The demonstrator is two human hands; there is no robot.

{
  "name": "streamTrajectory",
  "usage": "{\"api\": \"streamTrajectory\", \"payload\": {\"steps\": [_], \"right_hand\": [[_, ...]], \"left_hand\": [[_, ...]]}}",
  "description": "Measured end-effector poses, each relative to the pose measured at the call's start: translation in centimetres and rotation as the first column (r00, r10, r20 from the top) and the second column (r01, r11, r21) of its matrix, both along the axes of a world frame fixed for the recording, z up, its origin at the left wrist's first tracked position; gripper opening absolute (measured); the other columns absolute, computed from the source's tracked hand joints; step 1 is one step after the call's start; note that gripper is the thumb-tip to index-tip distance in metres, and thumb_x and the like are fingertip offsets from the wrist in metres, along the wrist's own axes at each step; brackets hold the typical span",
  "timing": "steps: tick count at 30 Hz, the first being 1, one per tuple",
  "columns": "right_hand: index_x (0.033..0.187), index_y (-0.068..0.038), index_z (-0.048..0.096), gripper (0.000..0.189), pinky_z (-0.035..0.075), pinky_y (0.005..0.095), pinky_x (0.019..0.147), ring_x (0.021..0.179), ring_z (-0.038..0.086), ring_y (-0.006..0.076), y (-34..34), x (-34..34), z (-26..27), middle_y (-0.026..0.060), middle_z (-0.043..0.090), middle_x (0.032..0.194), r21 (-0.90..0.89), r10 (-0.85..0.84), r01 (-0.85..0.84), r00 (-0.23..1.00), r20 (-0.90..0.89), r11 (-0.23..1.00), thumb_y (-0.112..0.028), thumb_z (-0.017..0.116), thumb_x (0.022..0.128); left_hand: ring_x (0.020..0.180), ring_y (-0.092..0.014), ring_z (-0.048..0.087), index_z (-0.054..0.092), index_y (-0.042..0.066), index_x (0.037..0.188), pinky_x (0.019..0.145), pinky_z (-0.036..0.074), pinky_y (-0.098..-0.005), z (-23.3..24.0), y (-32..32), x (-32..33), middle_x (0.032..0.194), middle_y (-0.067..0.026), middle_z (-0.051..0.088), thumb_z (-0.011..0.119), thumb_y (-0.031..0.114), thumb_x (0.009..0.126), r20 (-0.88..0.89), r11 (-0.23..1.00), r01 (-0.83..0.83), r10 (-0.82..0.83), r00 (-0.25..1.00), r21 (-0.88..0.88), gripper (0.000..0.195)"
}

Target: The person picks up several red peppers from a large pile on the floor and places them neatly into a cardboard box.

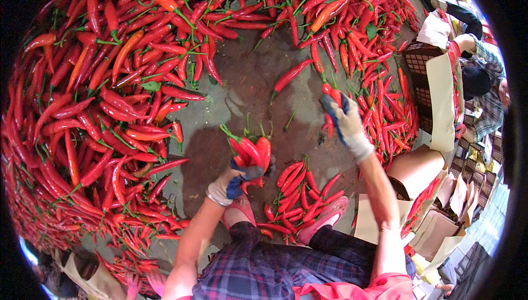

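Note:
My left hand [243, 178], in a white and blue work glove, is closed around a bunch of red chili peppers [253, 151] whose green stems point up. My right hand [346, 124], gloved alike, grips a few red chilies [333, 93] at the right edge of the bare floor patch. A single red chili [292, 78] lies on the floor up and left of that hand. Between my feet spreads a small pile of red chilies [301, 192]. A loose green stem [290, 120] lies between my two hands.
Large heaps of red chilies [111, 106] curve around the left, top and right [383, 102]. Paper-lined plastic crates [420, 81] stand at the right, beside a person in a checked shirt [486, 89]. Another person's hands [144, 281] touch chilies at the lower left.

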State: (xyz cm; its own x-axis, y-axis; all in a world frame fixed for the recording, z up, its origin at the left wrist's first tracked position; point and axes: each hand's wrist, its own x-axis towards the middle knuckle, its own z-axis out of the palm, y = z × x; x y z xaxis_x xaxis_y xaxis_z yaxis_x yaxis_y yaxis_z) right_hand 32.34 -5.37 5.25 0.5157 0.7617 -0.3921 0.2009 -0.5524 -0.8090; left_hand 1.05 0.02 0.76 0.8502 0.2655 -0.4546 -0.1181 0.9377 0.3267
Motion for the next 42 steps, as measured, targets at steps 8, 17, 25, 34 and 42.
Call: {"api": "streamTrajectory", "payload": {"steps": [8,17,25,34,42], "right_hand": [[0.096,-0.004,0.064,0.036,0.051,0.0406,0.072,0.078,0.063,0.0326,-4.0,11.6,11.2,0.0143,0.064,0.082,-0.861,0.910,-0.346,0.320,0.264,0.372,-0.029,0.075,0.074],[0.118,-0.013,0.058,0.041,0.053,0.0414,0.077,0.090,0.063,0.0336,7.1,-1.5,4.4,0.0188,0.060,0.099,-0.451,0.703,-0.590,0.308,0.641,0.670,-0.024,0.065,0.080],[0.121,-0.007,0.054,0.058,0.050,0.0426,0.082,0.096,0.061,0.0368,11.2,-4.0,2.4,0.0223,0.056,0.117,-0.286,0.563,-0.508,0.559,0.608,0.813,-0.033,0.072,0.074],[0.107,-0.003,0.061,0.054,0.049,0.0430,0.080,0.090,0.063,0.0373,18.7,-2.2,-1.1,0.0216,0.066,0.094,-0.173,0.023,0.112,0.774,0.633,0.979,-0.044,0.070,0.073],[0.098,-0.002,0.066,0.041,0.051,0.0386,0.071,0.076,0.066,0.0295,9.1,-4.1,-3.2,0.0130,0.069,0.086,-0.130,0.262,-0.236,0.712,0.652,0.963,-0.034,0.074,0.074]], "left_hand": [[0.097,-0.021,0.063,0.057,-0.001,0.117,0.086,0.051,-0.0360,0.9,1.4,-0.8,0.105,-0.0082,0.064,0.074,0.018,0.074,-0.130,0.993,-0.060,0.074,0.989,0.105,0.050],[0.102,-0.023,0.062,0.052,0.001,0.125,0.090,0.050,-0.0373,0.8,0.7,0.1,0.111,-0.0091,0.062,0.074,0.017,0.077,-0.104,0.996,-0.037,0.045,0.994,0.079,0.055],[0.098,-0.018,0.062,0.056,0.004,0.121,0.087,0.050,-0.0332,0.0,0.7,-1.0,0.107,-0.0036,0.063,0.073,0.012,0.076,-0.162,0.995,-0.068,0.078,0.984,0.066,0.048],[0.098,-0.013,0.058,0.058,0.007,0.119,0.086,0.048,-0.0302,0.8,1.4,0.2,0.107,0.0005,0.061,0.074,0.009,0.074,-0.144,0.998,-0.060,0.064,0.987,0.030,0.048],[0.098,-0.017,0.061,0.057,0.004,0.119,0.086,0.049,-0.0324,0.5,1.3,-0.2,0.106,-0.0042,0.063,0.077,0.012,0.072,-0.137,0.996,-0.081,0.084,0.987,0.027,0.051]]}}
